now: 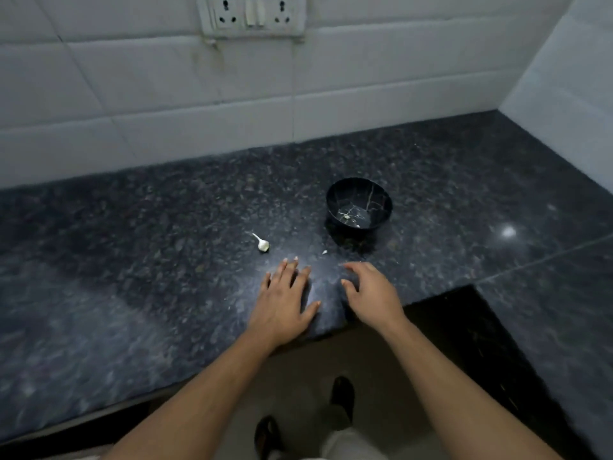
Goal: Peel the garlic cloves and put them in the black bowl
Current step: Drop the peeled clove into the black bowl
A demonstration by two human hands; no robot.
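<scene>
A person stands at a dark speckled counter (166, 247), both bare forearms stretched out over its front edge. The left hand (285, 300) lies palm down on the stone, fingers straight and spread, thumb angled out to the right, holding nothing. The right hand (371, 293) hovers or rests just beside it, near the counter's corner, with its fingers loosely curled downward and nothing between them; whether its fingertips touch the stone cannot be told. A small garlic clove (263, 244), still in its pale skin with a thin stalk pointing up and to the left, lies on the counter a little beyond the left hand and apart from it. To the right of the clove, past the right hand's fingertips, sits a tiny white scrap (324, 252), too small to tell whether it is peel or garlic. The black bowl (359, 203) stands upright farther back and to the right, well clear of both hands, its glossy inside streaked with pale veins; a few small pale bits lie at its bottom, too small to identify. White wall tiles (166, 94) rise behind the counter and along the right side, and a switch plate (252, 14) with two sockets is mounted high on the back wall. Below the counter edge, the person's feet (341, 393) show on a pale floor.
</scene>
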